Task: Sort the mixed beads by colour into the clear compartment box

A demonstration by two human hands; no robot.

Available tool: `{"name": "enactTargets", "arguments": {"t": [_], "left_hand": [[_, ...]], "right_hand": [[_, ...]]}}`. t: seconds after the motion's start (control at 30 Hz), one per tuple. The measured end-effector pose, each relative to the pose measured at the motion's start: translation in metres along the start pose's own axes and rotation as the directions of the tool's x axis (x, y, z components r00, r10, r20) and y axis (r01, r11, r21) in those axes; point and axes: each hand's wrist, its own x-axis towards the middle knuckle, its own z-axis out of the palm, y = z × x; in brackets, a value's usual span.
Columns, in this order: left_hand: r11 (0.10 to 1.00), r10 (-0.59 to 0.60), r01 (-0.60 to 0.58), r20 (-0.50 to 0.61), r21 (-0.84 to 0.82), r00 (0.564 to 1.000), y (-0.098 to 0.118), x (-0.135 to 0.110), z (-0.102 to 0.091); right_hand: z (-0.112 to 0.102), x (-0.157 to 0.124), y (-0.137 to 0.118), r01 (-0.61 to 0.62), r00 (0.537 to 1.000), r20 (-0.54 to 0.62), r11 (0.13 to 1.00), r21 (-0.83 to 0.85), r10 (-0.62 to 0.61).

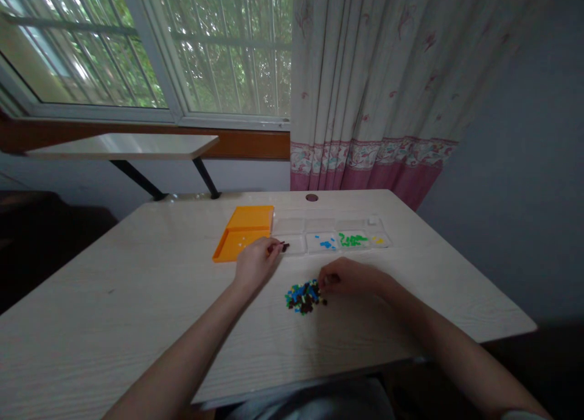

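My left hand (260, 259) is over the left end of a row of clear plastic boxes (298, 245), its fingertips pinched by some small dark brown pieces (285, 247). Whether a piece is between those fingers is too small to tell. My right hand (349, 276) touches the right edge of a mixed pile of small pieces (303, 297), brown, blue, green and yellow, with its fingers curled together; what they hold is hidden. Farther along the row lie blue pieces (327, 244), green pieces (353, 240) and yellow pieces (378, 240), each colour in its own box.
An open orange box (249, 218) stands left of the clear boxes, with a few white bits inside. A raised shelf (137, 145) on dark legs is at the table's back left. The pale wooden table (159, 274) has a round hole (312, 198) near its back edge.
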Motion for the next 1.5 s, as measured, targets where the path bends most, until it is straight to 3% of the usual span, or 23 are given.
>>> {"name": "enactTargets", "arguments": {"t": [0.1,0.2,0.33,0.4,0.5,0.6,0.73,0.9,1.07,1.2,1.3,1.5], "left_hand": [[1.000,0.002,-0.002,-0.002,-0.019,1.000,-0.003,0.000,0.000],[0.988,0.102,-0.100,0.014,-0.114,0.995,-0.002,-0.001,0.000],[0.914,0.337,-0.294,0.116,-0.279,0.934,0.012,-0.008,0.000],[0.887,0.387,-0.332,0.123,-0.321,0.914,0.021,-0.011,0.000],[0.866,0.406,-0.356,0.079,-0.351,0.910,0.033,-0.014,0.001],[0.849,0.418,-0.383,0.018,-0.363,0.908,0.038,-0.015,0.001],[0.836,0.431,-0.407,-0.018,-0.368,0.902,0.038,-0.016,0.003],[0.838,0.422,-0.385,0.013,-0.386,0.907,0.038,-0.016,0.001],[0.827,0.407,-0.373,-0.011,-0.420,0.913,0.038,-0.015,0.001],[0.857,0.321,-0.325,-0.079,-0.400,0.944,0.034,-0.014,-0.005],[0.883,0.244,-0.284,-0.153,-0.374,0.958,0.032,-0.013,-0.013],[0.886,0.219,-0.290,-0.225,-0.362,0.949,0.033,-0.012,-0.021]], "right_hand": [[0.002,0.003,0.004,0.011,0.995,-0.100,0.999,0.043,-0.007],[0.007,0.008,0.009,0.048,0.967,-0.254,0.996,0.076,-0.027],[0.016,0.014,0.011,0.062,0.881,-0.473,0.994,0.089,-0.012],[0.018,0.016,0.008,0.074,0.830,-0.558,0.995,0.063,-0.026],[0.018,0.017,0.000,0.087,0.777,-0.626,0.996,0.016,-0.058],[0.018,0.017,-0.005,0.098,0.759,-0.647,0.995,0.010,-0.069],[0.021,0.018,-0.002,0.096,0.767,-0.640,0.994,0.049,-0.042],[0.025,0.019,0.001,0.083,0.781,-0.625,0.994,0.071,-0.021],[0.020,0.017,-0.001,0.071,0.817,-0.575,0.997,0.033,-0.039],[0.005,0.008,0.005,0.091,0.907,-0.405,0.992,-0.086,-0.118],[-0.006,0.000,0.011,0.061,0.969,-0.228,0.986,-0.152,-0.095],[-0.010,-0.004,0.014,0.040,0.997,-0.066,0.994,-0.099,-0.047]]}}
